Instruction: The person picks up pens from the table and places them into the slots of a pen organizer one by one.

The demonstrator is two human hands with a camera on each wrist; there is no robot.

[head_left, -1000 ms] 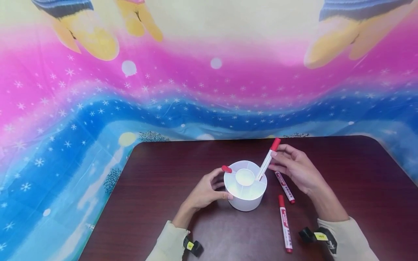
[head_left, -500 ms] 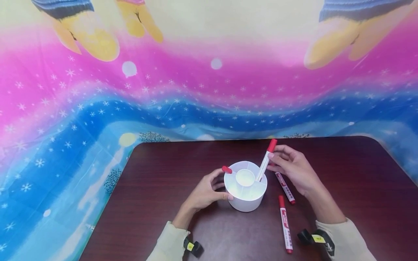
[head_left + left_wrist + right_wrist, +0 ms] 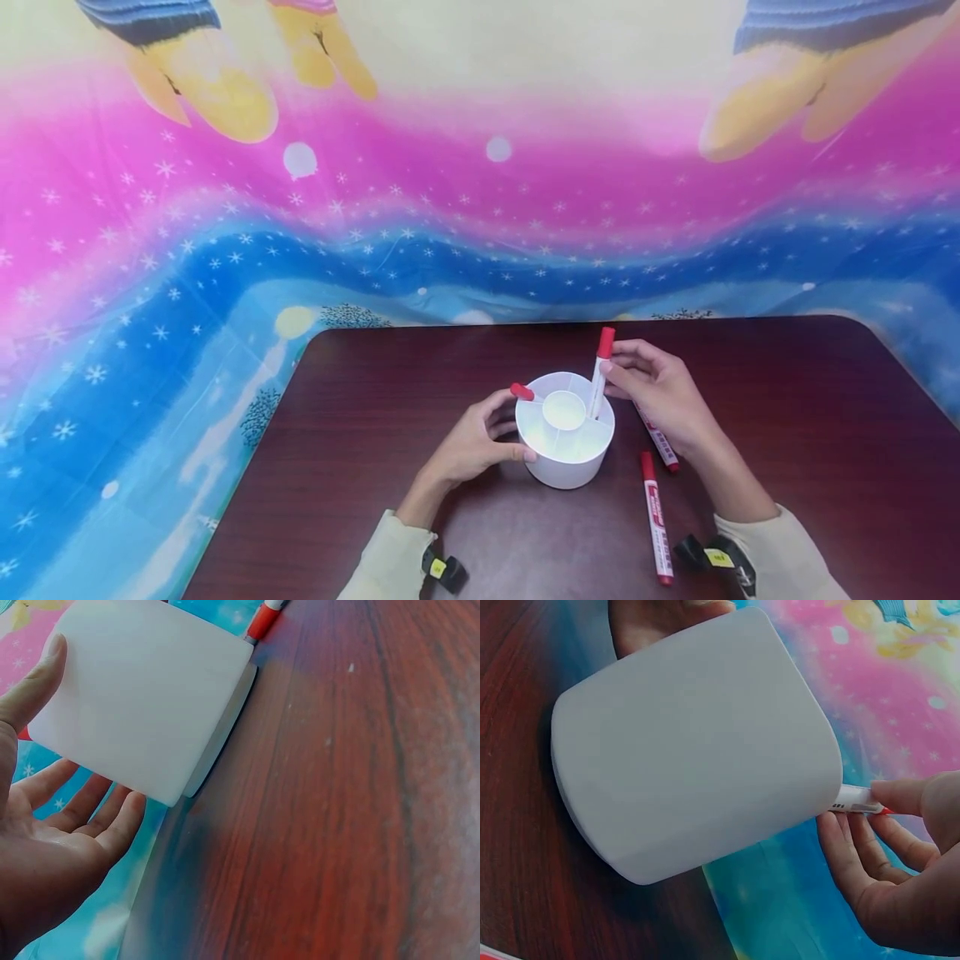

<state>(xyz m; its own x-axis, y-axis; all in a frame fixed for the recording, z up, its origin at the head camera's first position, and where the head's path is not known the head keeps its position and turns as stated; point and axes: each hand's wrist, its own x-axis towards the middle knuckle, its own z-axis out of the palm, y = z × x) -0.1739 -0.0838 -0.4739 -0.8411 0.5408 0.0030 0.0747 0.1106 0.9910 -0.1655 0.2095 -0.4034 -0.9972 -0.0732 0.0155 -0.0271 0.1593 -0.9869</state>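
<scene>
A white round holder [image 3: 566, 450] with divided compartments stands on the dark wood table [image 3: 787, 417]. My left hand [image 3: 517, 427] cups its left side, the thumb [image 3: 31, 681] lying against the wall [image 3: 142, 697]. My right hand [image 3: 609, 372] pinches a white marker with a red cap [image 3: 600, 375], which stands nearly upright in the holder's right compartment. From the right wrist the same marker [image 3: 859, 799] shows just past the holder's rim [image 3: 697, 750], held by my right fingers [image 3: 900, 796]. Another marker's red cap [image 3: 521, 391] sticks out at the holder's left.
Two more red-capped markers lie on the table right of the holder: one [image 3: 655, 517] near the front, one [image 3: 660, 443] partly under my right wrist. A bright pink and blue cloth [image 3: 225, 250] hangs behind the table. The table's left edge [image 3: 247, 467] runs close by.
My right hand has moved left and down with the marker. The marker has swung from a lean to nearly upright in the holder. The left hand and holder have stayed put.
</scene>
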